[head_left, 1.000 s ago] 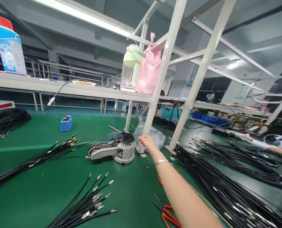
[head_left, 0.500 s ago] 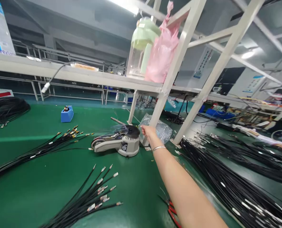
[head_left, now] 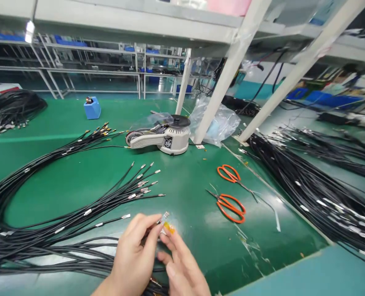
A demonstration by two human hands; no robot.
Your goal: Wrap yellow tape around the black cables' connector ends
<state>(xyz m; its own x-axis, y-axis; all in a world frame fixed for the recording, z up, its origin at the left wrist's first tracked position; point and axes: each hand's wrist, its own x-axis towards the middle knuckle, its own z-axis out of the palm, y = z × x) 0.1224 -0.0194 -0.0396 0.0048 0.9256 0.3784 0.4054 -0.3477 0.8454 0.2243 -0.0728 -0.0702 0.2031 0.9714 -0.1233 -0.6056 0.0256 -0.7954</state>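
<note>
My left hand [head_left: 137, 250], fingers pinched together, holds the end of a black cable whose small silver connector [head_left: 166, 214] sticks out past the fingertips. Close against it is my right hand [head_left: 182, 259], with a small piece of amber tape [head_left: 169, 228] at its fingertips by the cable end. The fingers partly hide where tape and cable meet. More black cables [head_left: 92, 257] pass beneath the hands. To their upper left lies a bundle of black cables [head_left: 114, 201] with silver ends. Farther back stands a grey round tape dispenser [head_left: 173, 139].
Two pairs of orange-handled scissors [head_left: 231, 207] lie to the right. A blue tape holder [head_left: 92, 109] stands at the back left. White posts [head_left: 221, 78] rise behind the dispenser beside a clear plastic bag [head_left: 223, 123]. A thick cable bundle [head_left: 299, 185] lies farther right.
My right hand has come back from beside the tape dispenser to the front, now with amber tape. My left hand has come into view holding a cable end. The view has tilted down.
</note>
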